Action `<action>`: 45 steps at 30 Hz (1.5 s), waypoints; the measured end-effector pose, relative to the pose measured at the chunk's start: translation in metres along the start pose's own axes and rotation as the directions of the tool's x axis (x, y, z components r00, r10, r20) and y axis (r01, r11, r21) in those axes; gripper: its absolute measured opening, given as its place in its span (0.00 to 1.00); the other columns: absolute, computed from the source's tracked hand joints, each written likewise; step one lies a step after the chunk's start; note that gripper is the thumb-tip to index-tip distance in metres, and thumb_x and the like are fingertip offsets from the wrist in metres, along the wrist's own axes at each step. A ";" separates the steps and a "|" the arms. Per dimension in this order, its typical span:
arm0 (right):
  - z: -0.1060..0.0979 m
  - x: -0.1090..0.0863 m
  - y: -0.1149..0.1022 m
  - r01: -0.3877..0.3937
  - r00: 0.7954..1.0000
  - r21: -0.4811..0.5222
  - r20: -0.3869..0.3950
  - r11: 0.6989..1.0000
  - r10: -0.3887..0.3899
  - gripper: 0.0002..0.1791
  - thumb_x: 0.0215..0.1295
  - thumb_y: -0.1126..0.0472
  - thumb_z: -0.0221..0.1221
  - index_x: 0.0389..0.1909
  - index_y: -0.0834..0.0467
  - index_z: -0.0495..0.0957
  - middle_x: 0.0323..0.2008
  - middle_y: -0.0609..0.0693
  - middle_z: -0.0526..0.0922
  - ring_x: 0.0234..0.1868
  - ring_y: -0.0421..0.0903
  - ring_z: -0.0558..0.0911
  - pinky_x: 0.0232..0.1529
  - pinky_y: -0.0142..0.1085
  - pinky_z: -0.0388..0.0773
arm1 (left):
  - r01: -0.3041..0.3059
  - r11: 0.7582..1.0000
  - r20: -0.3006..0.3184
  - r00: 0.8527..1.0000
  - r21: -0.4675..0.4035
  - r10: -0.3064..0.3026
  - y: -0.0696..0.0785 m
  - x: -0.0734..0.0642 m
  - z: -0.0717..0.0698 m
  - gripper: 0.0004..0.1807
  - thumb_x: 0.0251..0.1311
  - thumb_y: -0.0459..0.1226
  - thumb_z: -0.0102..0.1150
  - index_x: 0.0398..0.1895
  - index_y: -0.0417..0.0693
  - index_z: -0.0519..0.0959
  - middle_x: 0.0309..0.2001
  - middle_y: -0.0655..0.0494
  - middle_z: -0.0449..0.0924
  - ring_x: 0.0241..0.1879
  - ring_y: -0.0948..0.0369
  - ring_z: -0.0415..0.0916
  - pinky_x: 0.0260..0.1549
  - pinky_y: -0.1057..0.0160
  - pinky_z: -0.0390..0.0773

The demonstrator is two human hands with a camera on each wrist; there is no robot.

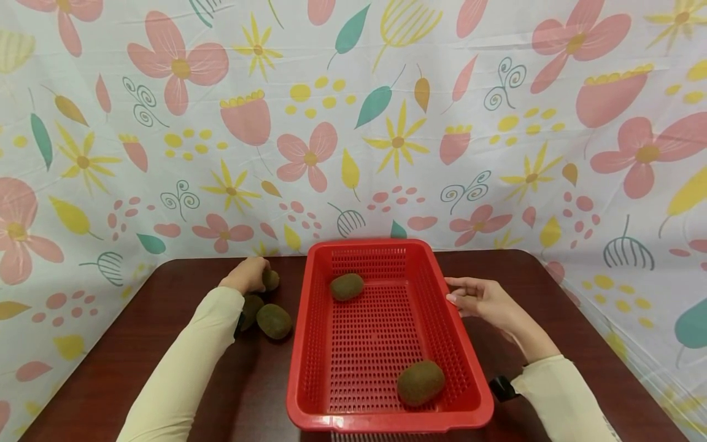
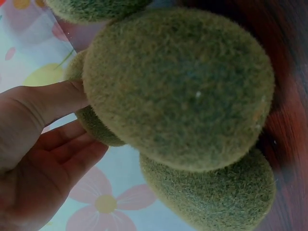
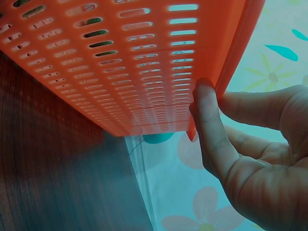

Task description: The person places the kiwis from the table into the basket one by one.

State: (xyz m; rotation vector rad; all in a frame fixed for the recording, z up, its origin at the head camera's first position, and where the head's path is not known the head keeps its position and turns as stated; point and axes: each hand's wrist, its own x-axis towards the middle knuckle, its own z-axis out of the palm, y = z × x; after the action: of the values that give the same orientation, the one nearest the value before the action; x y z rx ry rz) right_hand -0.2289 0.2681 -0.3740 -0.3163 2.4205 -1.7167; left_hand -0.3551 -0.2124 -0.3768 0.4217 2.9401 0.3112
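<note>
My left hand (image 1: 248,275) grips a brown fuzzy kiwifruit (image 1: 270,280) at the back left of the table. In the left wrist view that kiwifruit (image 2: 98,127) sits between thumb and fingers, partly hidden by a nearer kiwifruit (image 2: 183,86). Just in front of the hand lie two more, one kiwifruit (image 1: 274,321) in plain sight and another kiwifruit (image 1: 251,310) half covered by the wrist. On the other side, my right hand (image 1: 486,304) pinches the right rim of a red plastic basket (image 1: 386,422); in the right wrist view its fingers (image 3: 214,130) press against the slotted wall.
Inside the basket one kiwifruit (image 1: 347,286) lies near the back left and another kiwifruit (image 1: 421,383) near the front right. The dark wooden table (image 1: 248,387) ends at a flowered cloth (image 1: 353,123) behind it.
</note>
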 end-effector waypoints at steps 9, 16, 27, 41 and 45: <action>-0.001 0.001 0.000 0.000 1.000 0.006 0.010 1.000 0.000 0.32 0.68 0.61 0.59 0.67 0.72 0.61 0.42 0.60 0.81 0.39 0.45 0.84 0.42 0.43 0.82 | -0.011 0.999 0.001 1.000 0.034 0.011 0.002 -0.006 -0.007 0.21 0.47 0.27 0.70 0.47 0.30 0.79 0.46 0.37 0.79 0.46 0.44 0.77 0.43 0.51 0.77; -0.001 0.000 -0.002 -0.001 1.000 0.006 0.010 1.000 0.001 0.32 0.67 0.61 0.59 0.67 0.72 0.61 0.42 0.60 0.81 0.39 0.45 0.84 0.42 0.43 0.82 | -0.029 0.999 -0.006 1.000 0.013 0.029 0.002 -0.005 -0.014 0.21 0.48 0.30 0.72 0.45 0.29 0.79 0.43 0.38 0.80 0.42 0.47 0.77 0.40 0.52 0.78; -0.001 0.001 -0.001 -0.009 1.000 0.007 0.010 1.000 0.008 0.32 0.67 0.61 0.59 0.67 0.72 0.61 0.41 0.60 0.81 0.39 0.46 0.84 0.42 0.43 0.82 | -0.061 0.992 -0.032 0.998 -0.108 0.058 0.007 -0.010 -0.037 0.09 0.49 0.31 0.70 0.30 0.33 0.81 0.23 0.52 0.75 0.24 0.57 0.67 0.26 0.62 0.69; -0.001 -0.001 -0.003 -0.008 1.000 0.000 0.006 1.000 0.008 0.33 0.67 0.59 0.60 0.67 0.71 0.61 0.42 0.61 0.81 0.39 0.46 0.83 0.43 0.44 0.82 | -0.137 0.979 -0.057 0.990 -0.151 0.130 0.023 -0.016 -0.063 0.22 0.53 0.35 0.70 0.13 0.48 0.65 0.13 0.61 0.54 0.16 0.64 0.52 0.21 0.65 0.58; -0.001 -0.001 -0.003 -0.009 1.000 -0.001 0.005 1.000 0.009 0.33 0.67 0.59 0.60 0.67 0.71 0.61 0.43 0.61 0.81 0.40 0.46 0.83 0.42 0.43 0.82 | -0.156 0.974 -0.081 0.986 -0.162 0.144 0.028 -0.014 -0.071 0.19 0.52 0.36 0.71 0.14 0.45 0.69 0.15 0.59 0.59 0.18 0.63 0.54 0.22 0.64 0.59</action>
State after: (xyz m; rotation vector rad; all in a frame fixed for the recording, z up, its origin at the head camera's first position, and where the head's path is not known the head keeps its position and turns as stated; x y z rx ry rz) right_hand -0.2282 0.2681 -0.3711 -0.3091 2.4156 -1.7087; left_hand -0.3469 -0.2028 -0.3000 0.6218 2.9225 0.5993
